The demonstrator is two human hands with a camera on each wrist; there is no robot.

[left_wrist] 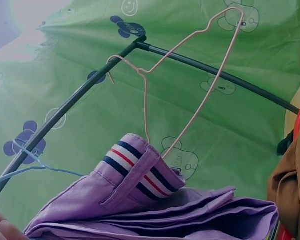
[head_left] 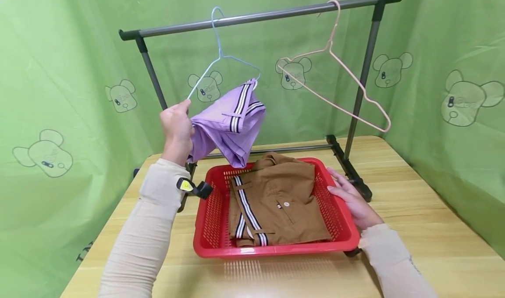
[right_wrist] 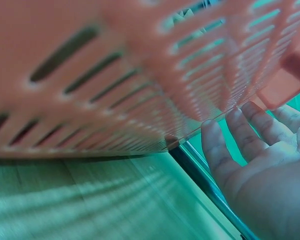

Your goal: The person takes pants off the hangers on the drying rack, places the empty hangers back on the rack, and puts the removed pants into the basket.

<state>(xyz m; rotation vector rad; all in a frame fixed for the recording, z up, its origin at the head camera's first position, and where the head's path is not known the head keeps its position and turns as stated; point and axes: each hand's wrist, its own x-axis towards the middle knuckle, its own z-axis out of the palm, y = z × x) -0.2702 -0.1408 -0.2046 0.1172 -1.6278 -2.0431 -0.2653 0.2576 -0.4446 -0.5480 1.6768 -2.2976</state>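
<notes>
In the head view my left hand (head_left: 176,125) grips the lower left end of a light blue wire hanger (head_left: 205,72), whose hook sits over the rack's bar. Folded purple pants (head_left: 236,109) with a striped waistband hang at this hanger, bunched against that hand. The hanger's lower bar is hidden by the cloth. On the right, my right hand (head_left: 353,201) holds the side rim of a red plastic basket (head_left: 276,248), thumb over the rim. Its fingers (right_wrist: 247,132) touch the basket's slotted outer wall in the right wrist view. Folded brown pants (head_left: 276,201) lie inside the basket.
A grey metal garment rack (head_left: 268,14) stands on the wooden table (head_left: 426,228) behind the basket. From its bar, to the right, hangs a bare pink hanger (head_left: 335,57). Green curtains (head_left: 71,92) with bear drawings enclose the back and sides.
</notes>
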